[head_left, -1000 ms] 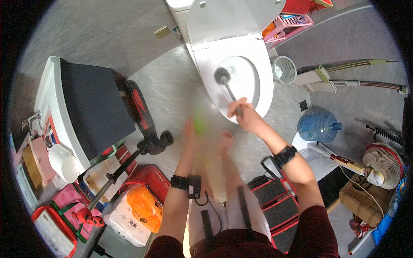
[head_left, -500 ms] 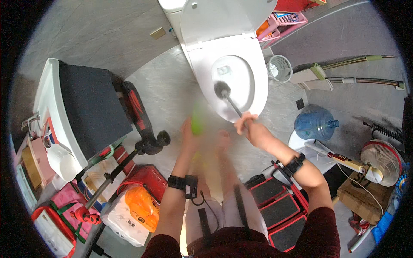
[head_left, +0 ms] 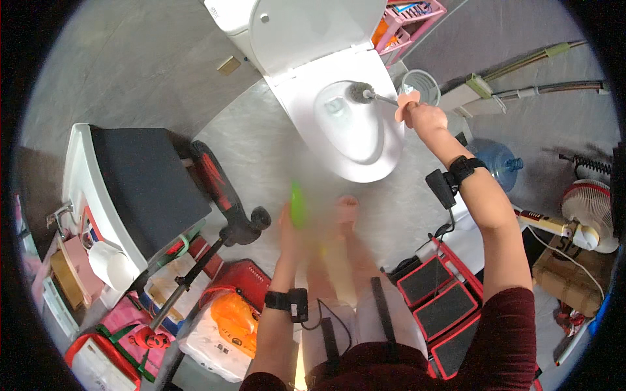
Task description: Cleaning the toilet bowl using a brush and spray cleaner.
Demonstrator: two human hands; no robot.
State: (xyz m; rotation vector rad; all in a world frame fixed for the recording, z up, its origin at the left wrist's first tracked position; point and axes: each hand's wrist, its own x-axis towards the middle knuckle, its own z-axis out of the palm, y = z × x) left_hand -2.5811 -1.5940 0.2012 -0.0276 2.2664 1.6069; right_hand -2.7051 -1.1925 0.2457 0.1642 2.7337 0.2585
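My right hand [head_left: 428,121] is closed round the handle of a toilet brush [head_left: 361,93]. Its dark grey round head sits inside the bowl of the white toilet [head_left: 303,98], against the right inner wall near the back. The handle reaches out over the right rim, with a pinkish flared part at my fingers. The toilet's lid [head_left: 306,29] is raised. Lower down, in front of the toilet, my left hand [head_left: 285,225] is closed on a bright green object [head_left: 298,205]; a blurry patch in the picture hides its kind.
A waste basket [head_left: 430,85] stands right of the toilet, near a pink shelf [head_left: 417,29]. A blue water jug [head_left: 499,163] and a fan [head_left: 587,208] are farther right. At left are a washbasin cabinet [head_left: 107,195] and a black-and-red scooter [head_left: 215,176]. Red-framed steps [head_left: 447,306] stand at lower right.
My right hand has moved up and right, bringing the brush head from the bowl's front left to its back right. The view has shifted somewhat; my left hand still holds the green object.
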